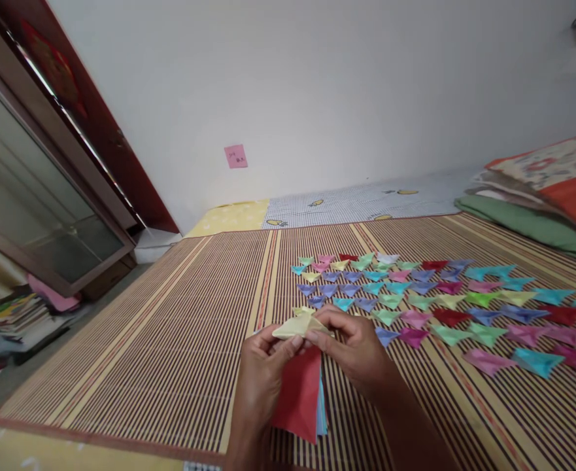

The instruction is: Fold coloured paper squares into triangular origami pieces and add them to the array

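Observation:
Between my two hands is a pale yellow folded paper [295, 326], pinched at its lower edge by both thumbs. My left hand [263, 366] grips its left part, fingers curled behind it. On the other side my right hand [354, 350] holds the right part with thumb and index finger. Below the hands lies a stack of paper sheets with a red one [301, 396] on top and blue edges showing at its right. Rows of small folded paper pieces in many colours, such as a dark red one [450, 317], spread to the right on the striped mat [184, 340].
Folded bedding with a green layer [527, 226] is at the right edge. A pink note [235, 156] sticks to the white wall [317, 85]. At the left are a glass-panelled door [33, 190] and a pile of books [16, 314].

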A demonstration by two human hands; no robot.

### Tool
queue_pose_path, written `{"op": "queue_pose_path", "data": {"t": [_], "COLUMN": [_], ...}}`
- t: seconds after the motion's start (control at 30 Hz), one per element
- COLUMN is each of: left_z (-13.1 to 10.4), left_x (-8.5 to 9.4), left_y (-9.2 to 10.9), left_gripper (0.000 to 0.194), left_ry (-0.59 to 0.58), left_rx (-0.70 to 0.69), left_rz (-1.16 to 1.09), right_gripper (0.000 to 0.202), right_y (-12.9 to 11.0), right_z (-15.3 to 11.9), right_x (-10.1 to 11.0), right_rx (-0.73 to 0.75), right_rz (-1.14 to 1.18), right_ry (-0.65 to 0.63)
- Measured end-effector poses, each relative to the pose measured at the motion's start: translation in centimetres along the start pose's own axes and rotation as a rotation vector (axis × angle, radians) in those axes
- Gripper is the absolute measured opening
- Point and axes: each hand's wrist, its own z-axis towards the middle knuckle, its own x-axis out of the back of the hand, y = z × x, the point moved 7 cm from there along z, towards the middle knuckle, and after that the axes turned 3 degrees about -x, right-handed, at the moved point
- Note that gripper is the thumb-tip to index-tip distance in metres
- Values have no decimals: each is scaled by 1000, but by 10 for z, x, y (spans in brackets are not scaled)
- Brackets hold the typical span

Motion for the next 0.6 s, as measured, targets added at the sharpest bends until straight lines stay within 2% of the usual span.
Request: {"op": "queue_pose_path", "data": {"t": [0.27, 0.47, 0.6], "left_z": [0, -2, -3], "left_x": [3, 1, 0], "left_y": [-2, 14, 18], "left_gripper": [21, 17, 14], "left_ry": [18, 9, 8], "left_rx": [-41, -167, -233], "left_rz": [-65, 85, 197], "right_gripper": [13, 10, 9], "right_y": [-2, -3, 0], "right_z": [0, 0, 0], "right_x": [-4, -3, -4], "right_rx": [18, -24, -66], "right_rz": [43, -19, -12], "right_ry": [74, 125, 142]}}
